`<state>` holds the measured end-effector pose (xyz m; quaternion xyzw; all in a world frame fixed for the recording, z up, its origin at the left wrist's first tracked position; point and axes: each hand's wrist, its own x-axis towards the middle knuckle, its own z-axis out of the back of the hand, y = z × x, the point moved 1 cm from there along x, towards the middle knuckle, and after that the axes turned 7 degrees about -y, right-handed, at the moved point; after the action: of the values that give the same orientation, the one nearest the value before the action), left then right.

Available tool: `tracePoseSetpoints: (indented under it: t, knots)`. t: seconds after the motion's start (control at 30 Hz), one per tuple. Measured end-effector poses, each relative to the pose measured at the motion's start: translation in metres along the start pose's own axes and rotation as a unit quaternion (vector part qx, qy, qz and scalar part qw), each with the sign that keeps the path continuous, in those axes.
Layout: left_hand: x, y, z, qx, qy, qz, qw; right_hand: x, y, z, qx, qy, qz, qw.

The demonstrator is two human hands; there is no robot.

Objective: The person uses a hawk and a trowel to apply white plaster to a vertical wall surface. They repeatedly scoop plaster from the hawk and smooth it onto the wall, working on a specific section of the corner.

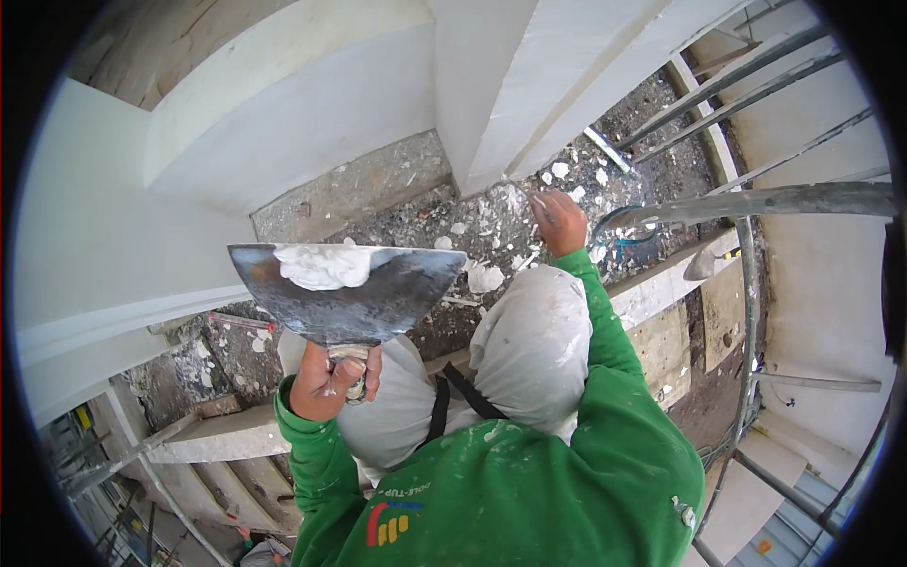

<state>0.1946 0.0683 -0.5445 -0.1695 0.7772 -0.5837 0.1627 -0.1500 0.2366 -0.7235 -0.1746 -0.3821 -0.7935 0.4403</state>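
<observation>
My left hand (323, 383) is wrapped round the short handle of a wide putty knife (397, 288), held with its broad, dark, stained metal blade pointing away from me. A thick lump of white putty (326, 267) sits along the far edge of that blade. My right hand (559, 223) reaches forward, its fingers closed, close to the foot of the white column (501, 104). Something thin may be in those fingers, but I cannot make it out.
White putty scraps litter the rough ground (472, 227). A low concrete ledge (359, 189) runs along the white wall (312, 123). Scaffold poles (794, 201) cross at the right. A trowel (701, 265) lies on a plank (652, 295). A light tube (607, 149) lies beyond my right hand.
</observation>
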Motion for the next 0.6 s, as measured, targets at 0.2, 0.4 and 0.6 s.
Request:
tracePoseSetpoints:
  t: [0.2, 0.4, 0.6]
  knots:
    - [0.019, 0.020, -0.012, -0.041, 0.228, 0.034, 0.972, 0.056, 0.117, 0.144, 0.139, -0.032, 0.204, 0.969]
    - [0.023, 0.020, -0.004, -0.166, 0.359, 0.131, 0.909, 0.075, 0.184, 0.167, 0.339, 0.040, 0.336, 0.878]
    - [-0.004, 0.026, 0.021, -0.212, 0.312, 0.064, 0.924, 0.080, 0.138, 0.171, 0.104, 0.059, 0.310, 0.943]
